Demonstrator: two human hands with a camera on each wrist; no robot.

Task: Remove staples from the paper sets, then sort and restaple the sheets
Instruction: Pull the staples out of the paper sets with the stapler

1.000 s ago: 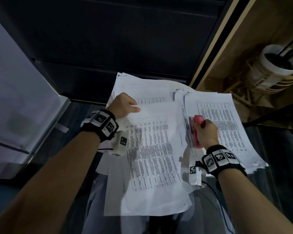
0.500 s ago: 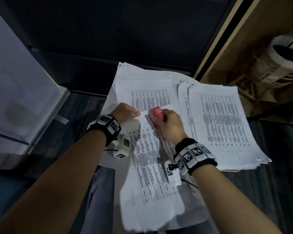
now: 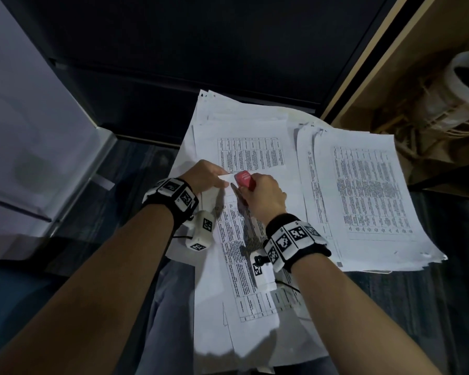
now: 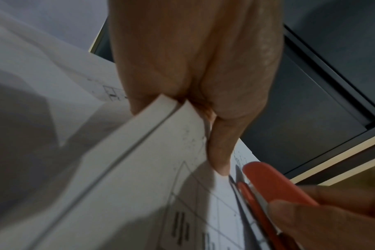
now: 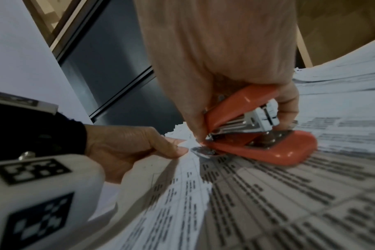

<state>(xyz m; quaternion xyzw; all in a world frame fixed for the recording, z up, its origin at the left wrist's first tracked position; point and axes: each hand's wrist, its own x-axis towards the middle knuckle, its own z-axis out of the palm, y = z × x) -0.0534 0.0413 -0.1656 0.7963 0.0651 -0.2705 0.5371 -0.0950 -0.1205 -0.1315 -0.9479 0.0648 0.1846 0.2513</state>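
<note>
A set of printed sheets lies over my lap. My left hand pinches its top left corner between thumb and fingers. My right hand grips a red stapler, whose metal tip sits at that same corner, right beside the left fingertips. The stapler lies low over the sheet, its jaws a little apart. The stapler's red body shows near my left thumb. No staple can be made out.
A second stack of printed paper lies to the right, and more sheets spread beyond the hands. A dark cabinet front stands ahead, a pale panel left, a white roll in a wooden shelf right.
My right hand carried the stapler from the right stack leftward to the corner held by my left hand. The held set has shifted toward me.
</note>
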